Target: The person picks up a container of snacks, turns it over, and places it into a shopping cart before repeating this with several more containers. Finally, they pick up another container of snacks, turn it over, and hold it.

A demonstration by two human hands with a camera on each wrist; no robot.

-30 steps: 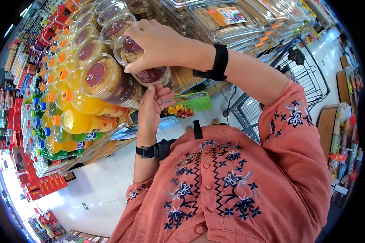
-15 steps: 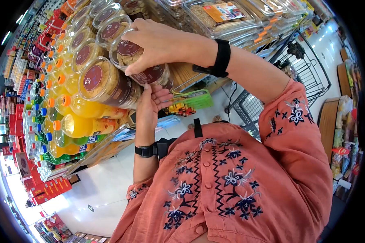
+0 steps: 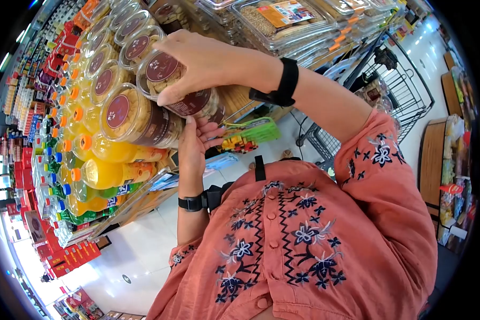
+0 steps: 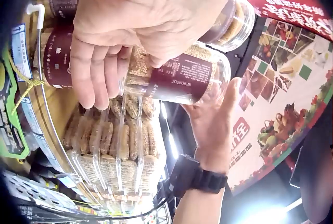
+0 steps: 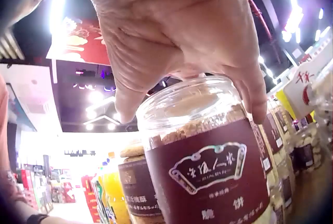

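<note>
My right hand grips a clear plastic jar of biscuits round its lid, fingers on one side and thumb on the other. The jar has a dark maroon label and stands slightly tilted in the head view. Below it, my left hand has its palm turned up and its fingers loosely extended. In the left wrist view, the left thumb lies against the lower part of the jar. A neighbouring jar of the same kind stands right beside the held one.
Rows of similar jars continue behind. Orange juice bottles crowd the left of the display. Clear boxes of biscuits are stacked to the right. A wire shopping cart stands farther right, and a green-edged basket hangs at the shelf front.
The head view has shifted, so the display sits slightly lower and farther left. Both hands keep nearly the same positions at the jar, and more of the cart's contents shows.
</note>
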